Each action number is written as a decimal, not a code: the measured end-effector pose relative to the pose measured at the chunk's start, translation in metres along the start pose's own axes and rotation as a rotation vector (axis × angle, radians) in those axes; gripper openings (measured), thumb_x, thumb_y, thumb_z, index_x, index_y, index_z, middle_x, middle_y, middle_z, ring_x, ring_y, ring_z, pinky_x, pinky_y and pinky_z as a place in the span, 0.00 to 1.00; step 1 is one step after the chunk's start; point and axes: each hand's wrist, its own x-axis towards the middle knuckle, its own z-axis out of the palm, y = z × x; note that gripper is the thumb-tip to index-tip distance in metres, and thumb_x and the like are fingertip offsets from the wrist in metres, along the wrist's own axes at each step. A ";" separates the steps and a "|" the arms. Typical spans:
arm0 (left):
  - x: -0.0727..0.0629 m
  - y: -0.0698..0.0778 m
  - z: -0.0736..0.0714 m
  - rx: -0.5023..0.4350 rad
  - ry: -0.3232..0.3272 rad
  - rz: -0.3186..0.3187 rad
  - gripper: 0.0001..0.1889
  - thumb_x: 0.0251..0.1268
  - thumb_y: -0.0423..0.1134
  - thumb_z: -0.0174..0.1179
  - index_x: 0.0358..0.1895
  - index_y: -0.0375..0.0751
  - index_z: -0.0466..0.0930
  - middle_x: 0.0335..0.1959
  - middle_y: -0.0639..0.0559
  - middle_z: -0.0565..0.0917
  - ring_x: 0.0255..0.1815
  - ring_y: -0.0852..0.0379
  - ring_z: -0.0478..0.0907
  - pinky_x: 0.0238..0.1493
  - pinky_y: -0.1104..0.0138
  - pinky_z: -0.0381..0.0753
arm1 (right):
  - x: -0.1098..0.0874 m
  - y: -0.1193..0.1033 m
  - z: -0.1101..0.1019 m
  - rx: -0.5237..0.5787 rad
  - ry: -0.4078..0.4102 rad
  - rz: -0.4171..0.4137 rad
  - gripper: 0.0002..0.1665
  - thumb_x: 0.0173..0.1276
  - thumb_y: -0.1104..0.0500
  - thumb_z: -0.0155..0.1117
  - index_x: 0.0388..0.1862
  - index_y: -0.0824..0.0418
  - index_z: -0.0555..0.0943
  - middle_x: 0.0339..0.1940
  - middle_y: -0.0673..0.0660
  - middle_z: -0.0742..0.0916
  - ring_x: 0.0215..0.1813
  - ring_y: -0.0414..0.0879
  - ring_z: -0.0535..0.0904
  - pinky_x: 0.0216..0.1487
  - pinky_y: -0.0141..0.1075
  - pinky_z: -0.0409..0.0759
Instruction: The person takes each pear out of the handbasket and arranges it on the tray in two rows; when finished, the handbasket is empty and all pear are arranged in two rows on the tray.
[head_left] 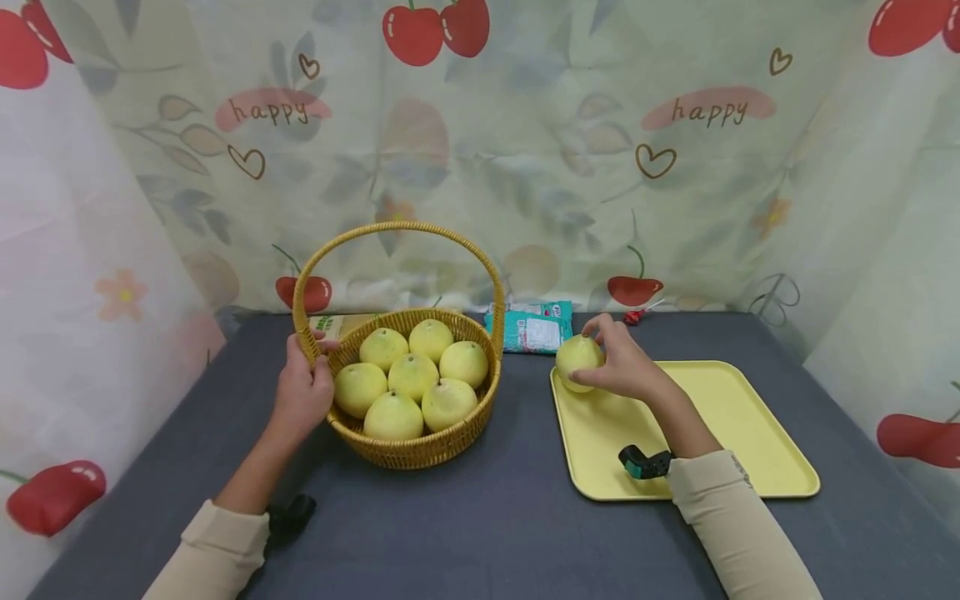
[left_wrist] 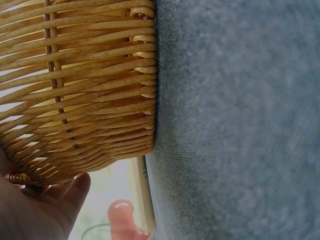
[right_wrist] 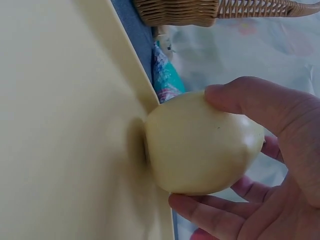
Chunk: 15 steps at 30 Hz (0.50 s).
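Observation:
A wicker basket (head_left: 420, 450) with a tall arched handle stands left of centre, holding several pale yellow-green pears (head_left: 412, 377). My left hand (head_left: 302, 392) grips it at the left side, where the handle meets the rim. In the left wrist view, the thumb and fingers of that hand (left_wrist: 42, 210) are at the rim beside the woven wall (left_wrist: 100, 85). Over the far left corner of a yellow tray (head_left: 720, 417), my right hand (head_left: 618, 360) holds one pear (head_left: 577, 360). Thumb and fingers lie on opposite sides of this pear (right_wrist: 200, 145), its base close over the tray surface.
Behind the basket and tray lie a teal packet (head_left: 536, 327), a red-wrapped lollipop (head_left: 634, 317) and a tan packet (head_left: 341, 323) partly hidden by the basket. A dark grey cloth (head_left: 480, 533) covers the table. Printed curtains (head_left: 525, 167) enclose the back and sides.

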 end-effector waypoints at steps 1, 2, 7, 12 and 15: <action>0.000 0.000 0.000 0.001 0.000 -0.002 0.17 0.76 0.27 0.39 0.64 0.32 0.59 0.57 0.34 0.79 0.58 0.35 0.74 0.54 0.47 0.68 | 0.000 0.000 0.000 -0.002 -0.005 0.002 0.42 0.56 0.53 0.79 0.60 0.64 0.64 0.54 0.69 0.71 0.54 0.61 0.70 0.45 0.51 0.78; 0.000 0.000 0.000 0.001 0.000 -0.003 0.17 0.76 0.27 0.39 0.64 0.32 0.59 0.57 0.34 0.79 0.58 0.35 0.74 0.54 0.47 0.68 | 0.000 0.000 -0.001 -0.004 -0.012 0.002 0.42 0.56 0.53 0.79 0.61 0.64 0.63 0.54 0.69 0.71 0.55 0.61 0.70 0.46 0.51 0.77; -0.001 0.002 -0.001 -0.003 -0.004 0.009 0.17 0.75 0.26 0.39 0.64 0.31 0.59 0.57 0.33 0.79 0.56 0.34 0.75 0.50 0.49 0.68 | -0.001 0.000 -0.004 -0.026 -0.044 0.004 0.45 0.56 0.54 0.77 0.64 0.67 0.61 0.55 0.70 0.70 0.57 0.61 0.68 0.51 0.55 0.74; -0.001 0.002 -0.001 -0.002 -0.011 0.015 0.17 0.76 0.26 0.38 0.65 0.30 0.58 0.57 0.33 0.79 0.55 0.34 0.75 0.48 0.50 0.67 | -0.002 0.000 -0.006 -0.034 -0.090 -0.006 0.45 0.57 0.54 0.78 0.66 0.68 0.64 0.55 0.70 0.71 0.56 0.61 0.68 0.51 0.55 0.74; -0.001 0.003 -0.001 0.000 -0.014 0.010 0.17 0.76 0.26 0.38 0.65 0.30 0.58 0.57 0.34 0.79 0.54 0.35 0.75 0.48 0.51 0.67 | -0.002 0.001 -0.006 -0.026 -0.105 -0.008 0.43 0.57 0.54 0.78 0.64 0.68 0.66 0.55 0.70 0.71 0.56 0.61 0.68 0.52 0.55 0.73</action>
